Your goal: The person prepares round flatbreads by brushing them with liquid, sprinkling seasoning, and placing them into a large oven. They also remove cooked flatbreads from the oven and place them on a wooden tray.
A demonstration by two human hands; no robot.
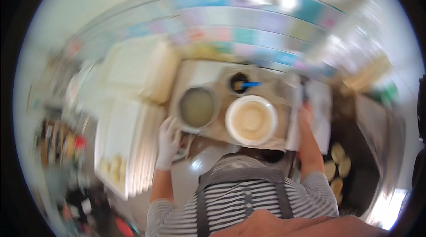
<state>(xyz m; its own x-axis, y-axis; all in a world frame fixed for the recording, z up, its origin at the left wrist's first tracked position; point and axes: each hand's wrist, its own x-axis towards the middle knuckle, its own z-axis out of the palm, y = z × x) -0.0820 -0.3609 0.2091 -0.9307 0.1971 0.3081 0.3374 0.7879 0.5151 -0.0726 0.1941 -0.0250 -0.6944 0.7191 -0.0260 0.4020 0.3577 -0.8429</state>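
Observation:
My left hand (169, 142), in a pale glove, is beside a round metal pot (214, 107) of cloudy liquid, near the table's front left. Its fingers are slightly apart and nothing shows in them. My bare right hand (305, 114) is over a white sheet or board (319, 103) at the table's right side. A dark, narrow object (304, 90) lies just beyond its fingers; blur hides whether I grip it. Between my hands is a white bowl (229, 120) of smooth beige batter or paste. Behind it, a small container (235, 91) of dark liquid holds a brush with a blue handle (251, 84).
Stacked white trays (113, 127) stand at the left, the top one with several pale dough balls (114, 167). Behind them is a large cream box (133, 67). Several flat pale rounds (344, 167) lie on a dark griddle (359, 183) to the right. A tiled wall (244, 35) rises behind.

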